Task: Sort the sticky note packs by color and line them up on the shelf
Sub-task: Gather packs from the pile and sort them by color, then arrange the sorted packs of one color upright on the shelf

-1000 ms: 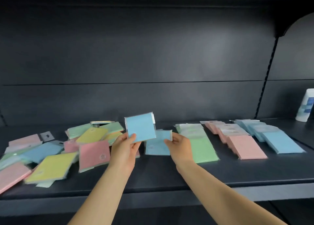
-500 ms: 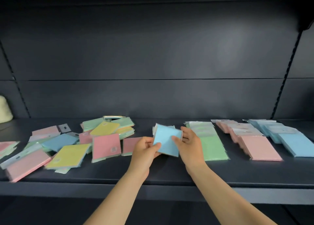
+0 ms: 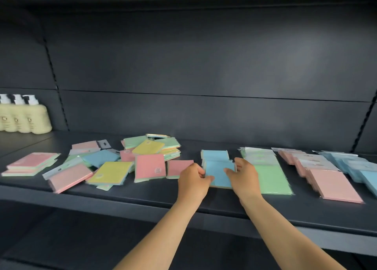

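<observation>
The blue pack (image 3: 219,173) is being held flat on the shelf (image 3: 142,194) between both hands: left hand (image 3: 192,181) pinching its left edge, right hand (image 3: 243,178) its right (equally near), its long axis being aligned front-to-back with the blue pack behind (image 3: 214,155).

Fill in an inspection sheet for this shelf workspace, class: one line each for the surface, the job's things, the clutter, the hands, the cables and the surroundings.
Surface: dark shelf, flat, with packs spread along it.
Job's things: blue pack held at both sides, in front of another blue pack; green row, pink row and blue row lined up to the right.
Clutter: unsorted pile of pink, yellow, green and blue packs on the left, overlapping.
Hands: left hand and right hand each grip an edge of the blue pack.
Cables: nothing seen.
Surroundings: cream pump bottles at far left; dark back panel behind.
</observation>
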The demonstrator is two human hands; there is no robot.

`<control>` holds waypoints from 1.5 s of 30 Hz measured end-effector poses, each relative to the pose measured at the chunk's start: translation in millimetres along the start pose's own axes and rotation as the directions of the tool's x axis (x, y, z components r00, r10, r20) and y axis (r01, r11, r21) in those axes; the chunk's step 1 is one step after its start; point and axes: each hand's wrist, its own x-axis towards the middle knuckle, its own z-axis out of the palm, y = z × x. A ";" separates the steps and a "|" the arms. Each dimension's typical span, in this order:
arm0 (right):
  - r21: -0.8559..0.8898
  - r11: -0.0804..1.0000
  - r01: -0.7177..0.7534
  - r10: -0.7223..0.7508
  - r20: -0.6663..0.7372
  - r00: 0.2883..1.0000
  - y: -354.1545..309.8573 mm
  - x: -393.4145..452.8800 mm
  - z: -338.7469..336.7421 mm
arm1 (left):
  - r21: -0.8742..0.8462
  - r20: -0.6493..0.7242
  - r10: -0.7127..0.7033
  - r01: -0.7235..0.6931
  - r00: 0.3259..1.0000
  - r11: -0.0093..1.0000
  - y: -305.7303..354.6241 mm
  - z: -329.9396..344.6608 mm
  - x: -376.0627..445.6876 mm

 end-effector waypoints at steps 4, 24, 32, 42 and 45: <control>-0.095 0.994 0.053 -0.055 -0.017 0.998 1.5 0.7 2.7 | 0.013 0.038 0.028 -0.028 0.999 1.000 -0.3 -4.9 1.2; -0.346 0.877 0.333 -0.208 0.351 0.913 -132.5 -86.7 151.3 | 0.343 0.219 0.075 -0.148 0.973 0.928 -136.4 -299.2 60.0; -0.477 0.840 0.260 -0.133 0.284 0.950 -160.5 -114.8 199.5 | 0.526 0.369 -0.031 -0.182 0.929 0.831 -182.4 -332.6 54.1; -0.500 0.866 -0.006 0.175 0.293 0.940 -174.9 -106.2 205.8 | 0.570 0.489 -0.185 -0.152 0.852 0.808 -174.6 -328.6 60.3; -0.415 0.906 -0.082 0.213 0.281 0.936 -173.4 -101.5 204.3 | 0.550 0.526 -0.224 -0.128 0.820 0.825 -169.6 -329.8 64.0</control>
